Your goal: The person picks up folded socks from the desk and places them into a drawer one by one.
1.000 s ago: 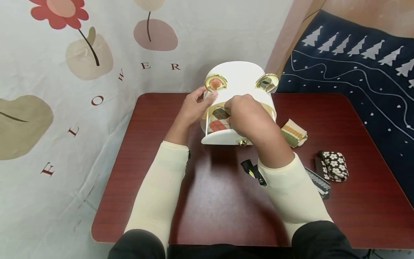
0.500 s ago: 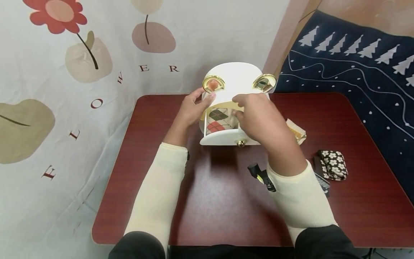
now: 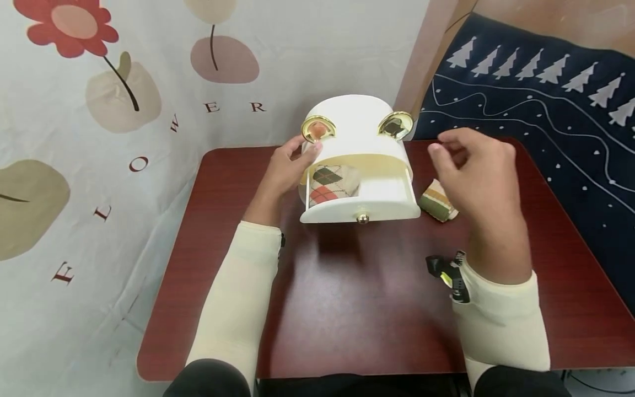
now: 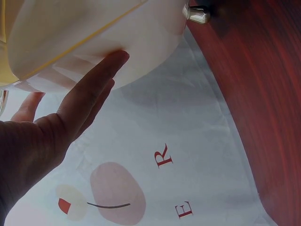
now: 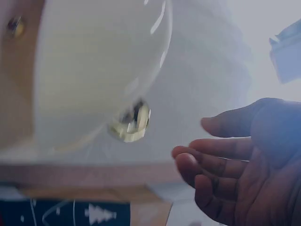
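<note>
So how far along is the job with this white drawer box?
Done, it seems: the argyle cloth lies in the open drawer, left side. In hand: no cloth; the left hand touches the white box, the right hand is empty. Probably left: the striped cloth lying on the table, and closing the drawer.

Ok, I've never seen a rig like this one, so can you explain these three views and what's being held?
There is no machine here: a person works with two bare hands. The wide picture looks forward and down from the head; the two smaller ones look out from each wrist.

On the reddish table is a white box, its drawer standing open. An argyle-patterned cloth lies in the drawer's left part, and a striped bundle lies right of the box.

The left hand touches the box's left side. The right hand is apart from it, off to the right, holding nothing that I can see.
</note>
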The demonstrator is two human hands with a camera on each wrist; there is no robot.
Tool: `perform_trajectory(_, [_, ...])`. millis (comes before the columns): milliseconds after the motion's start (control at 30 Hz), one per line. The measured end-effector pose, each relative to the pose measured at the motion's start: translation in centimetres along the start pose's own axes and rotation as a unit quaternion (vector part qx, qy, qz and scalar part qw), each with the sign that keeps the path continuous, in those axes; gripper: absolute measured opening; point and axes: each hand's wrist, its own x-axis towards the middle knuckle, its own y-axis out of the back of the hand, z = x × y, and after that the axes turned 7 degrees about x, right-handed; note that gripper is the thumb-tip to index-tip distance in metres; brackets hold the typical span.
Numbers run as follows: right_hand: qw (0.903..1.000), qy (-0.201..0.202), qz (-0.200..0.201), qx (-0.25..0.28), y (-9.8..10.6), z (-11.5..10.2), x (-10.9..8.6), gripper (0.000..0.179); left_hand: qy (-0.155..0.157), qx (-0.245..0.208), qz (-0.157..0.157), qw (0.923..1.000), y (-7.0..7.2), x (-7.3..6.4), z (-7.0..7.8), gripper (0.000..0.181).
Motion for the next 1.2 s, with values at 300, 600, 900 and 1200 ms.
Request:
perform_trajectory(300, [0.9838,-0.164,-0.061,-0.037,1.7,5.3,1.2,0.062,0.001,0.005,0.000,1.0000,0.1,-0.2,-0.2,0.061])
perform_trajectory(600, [0.9632,-0.182,-0.181,-0.080,1.4,9.5,2.0,0.074,0.001,-0.012,0.003,0.9999,0.7,-0.3,-0.4,0.061])
perform_trajectory(900, [0.9420,-0.216,-0.231,-0.112,2.7,13.2,1.4,0.084,0.009,0.001,0.005,0.9999,1.0,-0.5,-0.1,0.064])
perform_trajectory(1200, [0.9172,-0.251,-0.272,-0.146,3.5,16.2,0.8,0.093,0.005,-0.005,0.010,0.9999,1.3,-0.6,-0.1,0.062])
